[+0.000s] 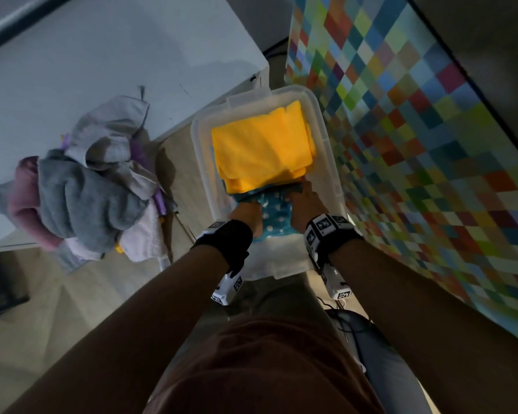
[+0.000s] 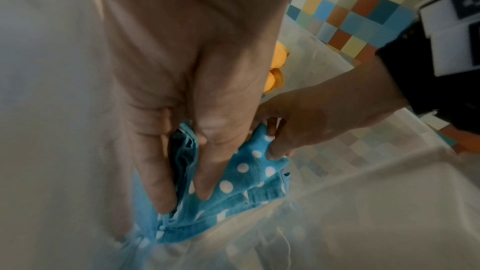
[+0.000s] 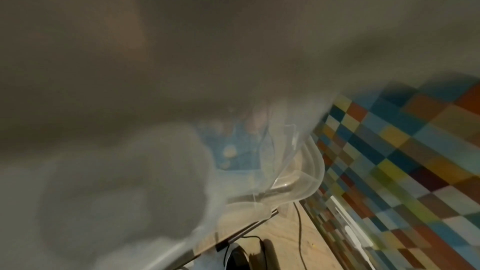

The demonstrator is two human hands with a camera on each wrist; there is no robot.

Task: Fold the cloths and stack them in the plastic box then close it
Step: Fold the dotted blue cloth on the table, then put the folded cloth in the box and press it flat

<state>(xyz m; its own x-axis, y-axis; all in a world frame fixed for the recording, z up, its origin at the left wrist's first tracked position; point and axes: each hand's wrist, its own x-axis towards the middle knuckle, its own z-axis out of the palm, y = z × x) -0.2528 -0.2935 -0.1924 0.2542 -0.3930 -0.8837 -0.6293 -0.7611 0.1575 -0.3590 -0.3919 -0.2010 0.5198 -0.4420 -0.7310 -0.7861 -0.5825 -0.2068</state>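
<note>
Left wrist view: both hands, left hand (image 2: 182, 110) and right hand (image 2: 306, 122), pinch the soft, limp folded blue polka-dot cloth (image 2: 249, 174) at its folded edges, at the clear plastic box's (image 1: 326, 138) six o'clock end.

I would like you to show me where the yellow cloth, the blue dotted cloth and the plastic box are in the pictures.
yellow cloth (image 1: 260, 144), head view, middle of its folded top.
blue dotted cloth (image 2: 249, 163), left wrist view, dotted top layer between the hands.
plastic box (image 1: 326, 138), head view, its right rim.
</note>
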